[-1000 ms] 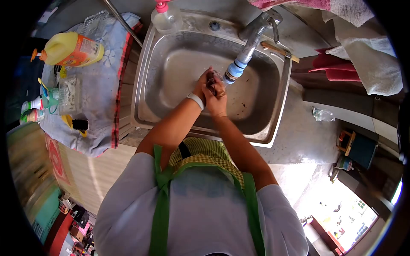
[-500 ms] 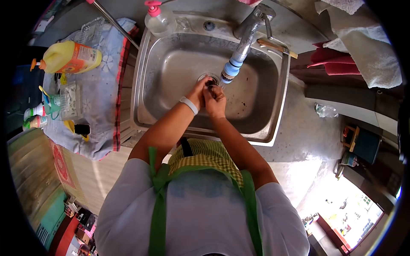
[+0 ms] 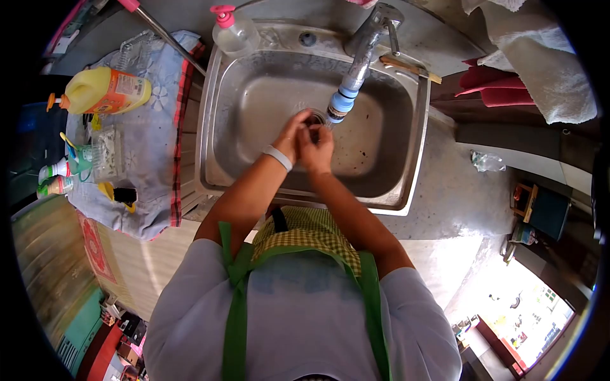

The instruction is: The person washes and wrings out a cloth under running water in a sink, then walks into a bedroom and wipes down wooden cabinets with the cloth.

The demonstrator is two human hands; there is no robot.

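Over the middle of a steel sink [image 3: 267, 95], my left hand [image 3: 291, 136] and my right hand [image 3: 316, 149] are close together. The fingers of both are curled around a small dark thing that I cannot make out, just left of the blue tip of the faucet [image 3: 356, 76]. A light band circles my left wrist. The sink's drain lies behind my fingers and is mostly hidden. Small dark specks lie on the sink floor to the right of my hands.
A clear bottle with a pink pump [image 3: 235, 38] stands at the sink's back left corner. Left of the sink, a cloth [image 3: 152, 146] bears a yellow jug [image 3: 111, 91] and several small items. A wooden-handled tool [image 3: 410, 68] rests on the right rim. Towels [image 3: 540, 76] hang at the upper right.
My fingers have shifted slightly around the small thing, and my right hand has turned a little and moved slightly left. The whole view has shifted slightly.
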